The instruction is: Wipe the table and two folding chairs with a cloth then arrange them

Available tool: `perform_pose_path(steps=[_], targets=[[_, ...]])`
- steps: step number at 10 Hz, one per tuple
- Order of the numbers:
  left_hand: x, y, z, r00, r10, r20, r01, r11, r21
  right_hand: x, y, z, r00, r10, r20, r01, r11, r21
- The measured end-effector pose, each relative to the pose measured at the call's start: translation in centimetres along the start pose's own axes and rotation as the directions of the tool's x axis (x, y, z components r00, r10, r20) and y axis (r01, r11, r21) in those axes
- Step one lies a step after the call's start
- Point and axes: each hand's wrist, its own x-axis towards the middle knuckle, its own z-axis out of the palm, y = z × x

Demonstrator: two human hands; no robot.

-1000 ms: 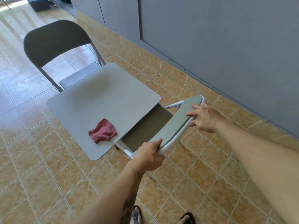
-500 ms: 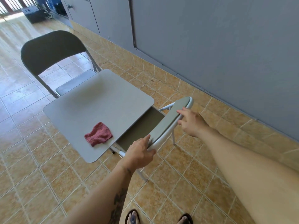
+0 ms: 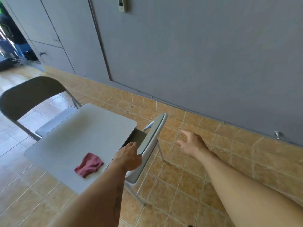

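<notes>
- Now, from the head camera: standing on the tiled floor (image 3: 180, 185), a small grey table (image 3: 85, 138), lying close to the grey wall (image 3: 196, 54).
- Lying crumpled on the near part of the tabletop, a red cloth (image 3: 89, 164), touching neither hand.
- Standing at the table's far left side, a dark folding chair (image 3: 29, 95), its seat tucked partly under the tabletop.
- Standing at the table's right side, a second folding chair (image 3: 152, 136), its seat also reaching under the tabletop, its backrest seen edge-on.
- Hovering at the near end of that backrest, the left hand (image 3: 128, 157), fingers loosely bent; touching or just clear of the rim, cannot tell, and not plainly holding anything.
- Hanging in the air well right of the backrest, the right hand (image 3: 191, 142), fingers spread and relaxed, holding nothing, apart from the chair.
</notes>
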Motion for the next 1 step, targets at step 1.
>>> perform_pose_path(steps=[1], targets=[[-0.18,-0.27,-1.64,0.993,0.112,-0.03,-0.111,0.993,0.035,-2.57,-0.52,-0.3,0.993,0.06,-0.099,-0.059,0.998,0.018]])
